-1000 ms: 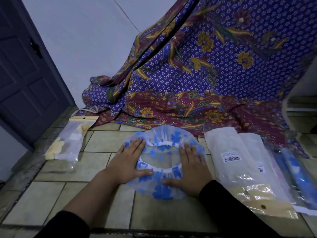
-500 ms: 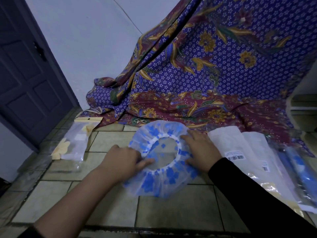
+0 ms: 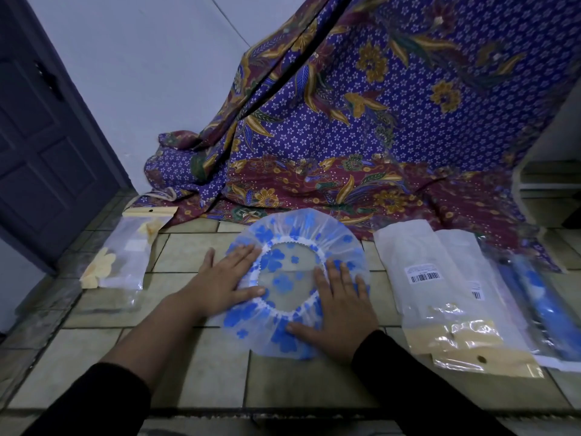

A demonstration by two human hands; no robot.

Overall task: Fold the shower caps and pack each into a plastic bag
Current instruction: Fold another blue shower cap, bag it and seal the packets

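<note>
Count: 1 shower cap (image 3: 295, 226), spread flat on the tiled floor (image 3: 195, 372).
Left hand (image 3: 224, 286): fingers straight, palm pressing the cap's left rim.
Right hand (image 3: 341, 313): same, on the right rim.
Stack of plastic bags (image 3: 418, 256) to the right, number unclear.
1 filled bag (image 3: 125, 262) to the left.
1 patterned cloth (image 3: 377, 136) behind.

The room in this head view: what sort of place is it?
Likely a corner of a home, not a workshop: a tiled floor, a dark panelled door and a flowered cloth draped down the wall. The shower cap and plastic bags lie right on the floor.
</note>
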